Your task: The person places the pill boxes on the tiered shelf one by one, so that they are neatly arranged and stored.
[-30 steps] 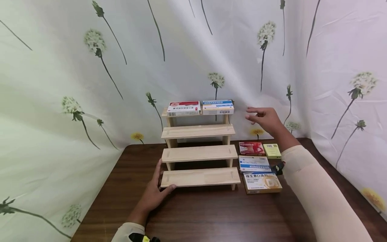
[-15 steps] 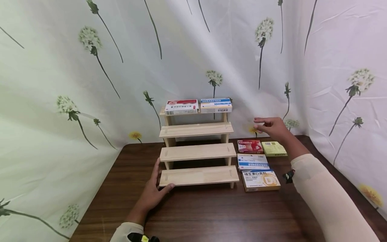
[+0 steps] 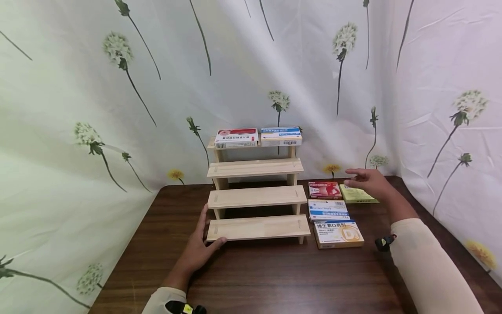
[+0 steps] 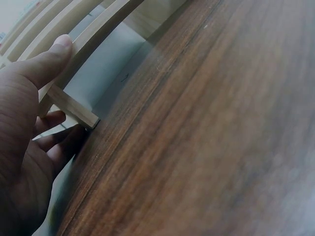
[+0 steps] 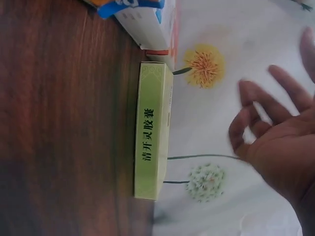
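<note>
A four-tier wooden step rack (image 3: 256,198) stands on the table. My left hand (image 3: 198,250) holds its lower left corner: in the left wrist view the thumb (image 4: 51,59) lies on the front edge of the bottom step and the fingers reach round the side by the leg. My right hand (image 3: 372,183) hovers over a yellow-green medicine box (image 3: 358,195), holding nothing, its fingers loosely bent. That box (image 5: 150,132) lies apart from the hand in the right wrist view. On the top step sit a red-and-white medicine box (image 3: 236,138) and a blue-and-white medicine box (image 3: 281,136).
Right of the rack lie a red medicine box (image 3: 324,190), another blue-and-white box (image 3: 328,210) and a white-and-orange vitamin D box (image 3: 338,234), close together on the brown table (image 3: 274,279). A dandelion-print cloth (image 3: 235,87) hangs behind and at both sides.
My right hand has moved right and down, from beside the top step to above the yellow-green box. The left hand keeps its place at the rack.
</note>
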The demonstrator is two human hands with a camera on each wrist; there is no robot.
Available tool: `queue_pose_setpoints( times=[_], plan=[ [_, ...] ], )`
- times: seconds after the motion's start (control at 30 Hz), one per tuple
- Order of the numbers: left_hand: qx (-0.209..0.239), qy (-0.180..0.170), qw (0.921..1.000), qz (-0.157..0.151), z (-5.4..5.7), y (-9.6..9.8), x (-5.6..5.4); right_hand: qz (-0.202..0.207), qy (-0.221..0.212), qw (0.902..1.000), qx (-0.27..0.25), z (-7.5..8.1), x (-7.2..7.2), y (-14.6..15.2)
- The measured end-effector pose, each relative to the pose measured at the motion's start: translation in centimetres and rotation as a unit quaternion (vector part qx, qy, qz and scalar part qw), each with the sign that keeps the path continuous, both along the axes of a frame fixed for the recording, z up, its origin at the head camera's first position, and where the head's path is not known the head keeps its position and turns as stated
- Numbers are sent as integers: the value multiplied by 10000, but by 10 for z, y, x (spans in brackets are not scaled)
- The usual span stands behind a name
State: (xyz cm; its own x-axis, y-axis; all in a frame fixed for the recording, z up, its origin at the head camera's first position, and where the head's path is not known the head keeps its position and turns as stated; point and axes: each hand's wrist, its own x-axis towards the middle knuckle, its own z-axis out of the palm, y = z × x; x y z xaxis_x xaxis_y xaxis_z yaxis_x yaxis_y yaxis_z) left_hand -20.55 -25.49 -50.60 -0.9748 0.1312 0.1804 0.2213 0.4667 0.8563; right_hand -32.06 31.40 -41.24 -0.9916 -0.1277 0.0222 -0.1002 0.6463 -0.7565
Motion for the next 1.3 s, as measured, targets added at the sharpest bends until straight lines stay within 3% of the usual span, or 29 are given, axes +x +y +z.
queue_pose_setpoints(
  times=[0.1,0.2,0.37,0.6,0.97,1.13,1.3],
  plan=[
    [-24,16,10000,24,-1,0,1,-101,-448,9988,141,-7,4,5],
    [-34,39,10000,11,-2,-1,2,-177,-629,9977,188,-13,7,8],
    [-39,78,10000,16,-2,-2,3,-262,-520,9980,229,-22,10,12],
    [-75,45,10000,19,-4,-3,3,-472,-710,9962,-186,-32,12,19],
    [-23,43,10000,-13,-2,-4,1,-713,-140,9965,414,-45,9,40],
    [-25,2,10000,-33,-2,-2,-1,-763,-212,9966,209,-56,10,49],
    [16,1,10000,-40,-2,-2,-1,-1175,-338,9920,-323,-69,13,54]
  ],
)
